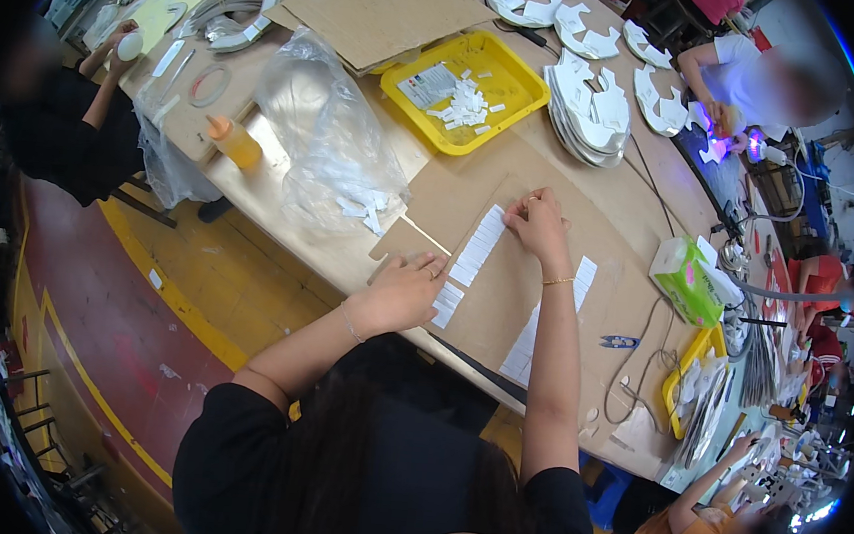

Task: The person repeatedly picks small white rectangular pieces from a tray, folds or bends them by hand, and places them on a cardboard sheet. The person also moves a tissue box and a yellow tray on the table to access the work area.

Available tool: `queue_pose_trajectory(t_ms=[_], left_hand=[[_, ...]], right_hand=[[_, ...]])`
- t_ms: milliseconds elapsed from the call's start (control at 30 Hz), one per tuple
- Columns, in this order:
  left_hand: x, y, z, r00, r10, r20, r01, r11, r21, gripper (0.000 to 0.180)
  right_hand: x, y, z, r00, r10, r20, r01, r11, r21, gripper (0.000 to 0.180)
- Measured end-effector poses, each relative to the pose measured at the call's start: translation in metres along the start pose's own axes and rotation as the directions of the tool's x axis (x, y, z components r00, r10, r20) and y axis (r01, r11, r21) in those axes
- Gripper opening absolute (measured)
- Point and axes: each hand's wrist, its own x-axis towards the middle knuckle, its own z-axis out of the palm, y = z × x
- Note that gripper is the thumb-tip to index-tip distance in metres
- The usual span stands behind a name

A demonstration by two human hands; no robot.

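Small white strips lie side by side in a long row on a brown cardboard sheet in front of me. My right hand is at the far end of this row, thumb and fingers pinched together; what is between the fingertips is too small to make out. Beside the row's near part, my left hand rests on the cardboard's left edge with its fingers stretched out, holding nothing visible. A second row of white strips runs under my right forearm, which hides its middle.
Beyond my hands stands a yellow tray of loose white pieces. A clear plastic bag and an orange bottle lie left. Stacked white curved plates, a green tissue pack and cables are right. Other people work around the table.
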Motion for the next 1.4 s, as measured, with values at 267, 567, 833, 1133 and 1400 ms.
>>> queue_pose_trajectory(t_ms=[267, 567, 833, 1133, 1400], left_hand=[[0.001, 0.000, 0.001, 1.000, 0.001, 0.003, -0.001, 1.000, -0.012, 0.060], [0.003, 0.003, 0.002, 1.000, 0.012, -0.028, -0.012, 1.000, -0.015, 0.059], [0.005, -0.001, -0.004, 1.000, 0.023, -0.020, -0.023, 1.000, -0.017, 0.056], [0.010, 0.007, -0.047, 0.969, -0.074, -0.236, -0.115, 0.709, -0.695, 0.056], [0.021, 0.032, -0.044, 0.999, 0.050, -0.013, -0.040, 0.580, -0.814, 0.028]], right_hand=[[0.004, -0.002, 0.000, 0.998, 0.035, 0.047, -0.037, 0.999, 0.022, 0.018], [0.001, 0.008, 0.003, 0.998, -0.054, -0.045, 0.057, 0.996, 0.064, 0.021], [-0.018, 0.018, -0.017, 0.956, 0.002, -0.294, 0.156, 0.845, 0.512, 0.017], [-0.111, -0.004, -0.030, 0.913, -0.406, 0.033, 0.302, 0.728, 0.616, 0.014], [-0.143, -0.011, -0.032, 0.921, -0.371, 0.117, 0.253, 0.799, 0.546, 0.018]])
